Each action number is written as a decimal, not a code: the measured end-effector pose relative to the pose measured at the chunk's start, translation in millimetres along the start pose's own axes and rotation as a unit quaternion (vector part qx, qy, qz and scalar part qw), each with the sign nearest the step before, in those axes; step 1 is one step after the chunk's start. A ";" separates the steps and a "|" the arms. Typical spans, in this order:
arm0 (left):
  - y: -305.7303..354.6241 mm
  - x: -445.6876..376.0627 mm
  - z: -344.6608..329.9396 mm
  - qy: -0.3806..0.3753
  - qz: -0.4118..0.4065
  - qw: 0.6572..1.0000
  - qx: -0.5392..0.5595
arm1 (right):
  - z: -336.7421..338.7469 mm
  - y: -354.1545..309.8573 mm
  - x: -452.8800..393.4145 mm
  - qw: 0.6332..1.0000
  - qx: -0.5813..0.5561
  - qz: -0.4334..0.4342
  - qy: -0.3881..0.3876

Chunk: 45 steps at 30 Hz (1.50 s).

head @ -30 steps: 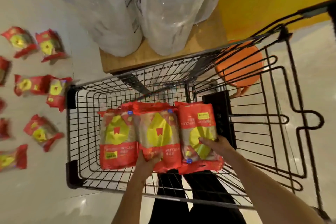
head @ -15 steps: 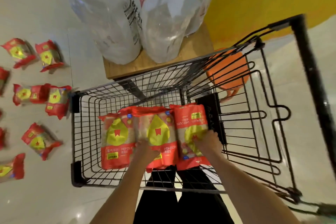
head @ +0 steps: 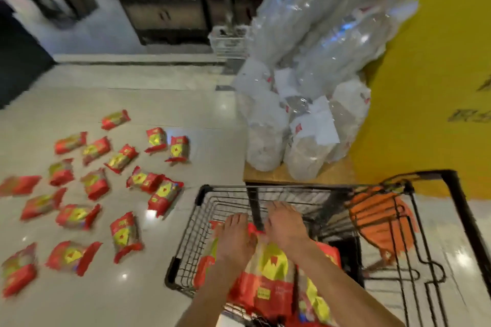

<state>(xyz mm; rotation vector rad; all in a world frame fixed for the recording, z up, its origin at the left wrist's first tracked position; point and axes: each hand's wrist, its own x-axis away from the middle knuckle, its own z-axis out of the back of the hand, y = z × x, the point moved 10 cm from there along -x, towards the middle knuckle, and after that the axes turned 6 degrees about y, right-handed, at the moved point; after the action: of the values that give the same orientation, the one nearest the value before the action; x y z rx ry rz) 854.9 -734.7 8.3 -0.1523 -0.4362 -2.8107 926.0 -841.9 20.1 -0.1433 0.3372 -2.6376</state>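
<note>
**Red packets down in the cart**

The red packets (head: 268, 271) lie side by side in the bottom of the black cart (head: 225, 188). The left hand (head: 235, 243) and right hand (head: 285, 229) are spread flat over them, fingers straight, gripping nothing.

The packets look light, soft and crinkly. The shiny wrap may slip, so I think it is best to pinch a sealed end or hold both sides.

A moment ago the hands held the near ends. Now they are over the far ends. Many more packets (head: 124, 233) now show on the floor (head: 186, 103).
</note>
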 end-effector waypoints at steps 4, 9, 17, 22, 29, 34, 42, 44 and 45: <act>-56.0 49.0 62.4 0.114 0.050 0.992 0.001 | 30.8 -83.2 -9.0 0.994 -0.034 0.097 0.036; -153.3 135.0 119.7 0.207 0.151 0.966 0.026 | 32.7 -218.0 11.8 0.968 -0.096 0.231 -0.002; -307.2 272.1 187.4 0.309 0.302 0.901 0.027 | 15.7 -439.3 84.5 0.908 -0.138 0.396 -0.020; -394.0 311.3 217.2 0.361 0.322 0.875 0.031 | -24.5 -554.7 104.1 0.882 -0.049 0.469 -0.015; -554.0 349.2 254.3 0.348 0.327 0.878 -0.015 | -95.4 -711.3 113.3 0.831 0.073 0.551 -0.007; -653.9 351.4 267.3 0.330 0.332 0.883 -0.024 | -117.2 -794.8 100.0 0.829 0.063 0.555 -0.032; -820.4 281.5 295.8 0.320 0.309 0.895 -0.048 | -177.9 -908.7 -14.3 0.858 0.088 0.506 -0.009; -864.2 263.5 305.2 0.312 0.309 0.898 -0.036 | -187.8 -938.3 -50.7 0.873 0.095 0.479 -0.013; -884.5 256.5 307.8 0.305 0.313 0.899 -0.024 | -196.1 -953.4 -65.6 0.879 0.086 0.467 -0.029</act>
<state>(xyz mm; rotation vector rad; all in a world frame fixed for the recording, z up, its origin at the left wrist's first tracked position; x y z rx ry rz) 362.6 98.2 90.1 0.4853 -0.1249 -2.0756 530.0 47.8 77.5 0.0098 0.0964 -1.6803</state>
